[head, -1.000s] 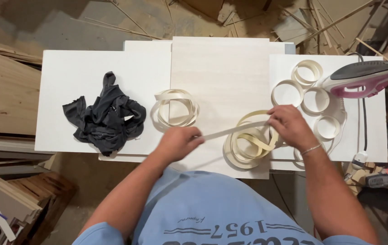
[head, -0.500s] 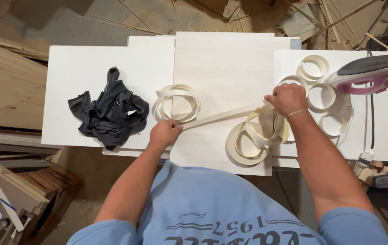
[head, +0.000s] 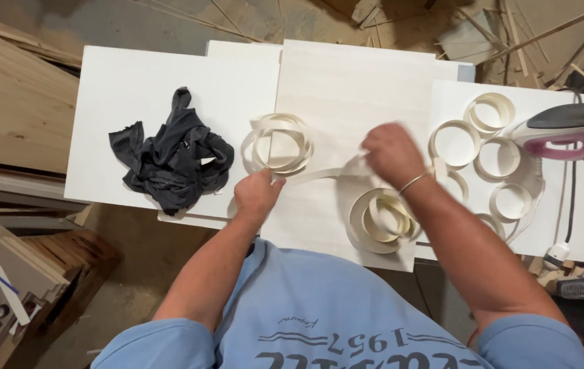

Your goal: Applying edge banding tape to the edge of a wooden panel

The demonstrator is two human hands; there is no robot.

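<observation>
Left hand (head: 256, 195) pinching one end of the pale strip (head: 316, 175) at frame centre, right hand (head: 389, 154) blurred, gripping the other end nearer than a moment ago, shortening the stretched length, loose coil (head: 381, 220) just below, iron (head: 568, 130) far right.

Tabletop (head: 135, 82): white panels. Centre panel (head: 353, 89): pale cream, faint wood grain. Edging strip (head: 312, 175) and coils (head: 381, 219): cream. Rag (head: 169, 157), left of centre panel: dark grey. Iron (head: 568, 130), right of centre panel: pink-purple with grey top. Shirt (head: 333, 314): light blue.
</observation>
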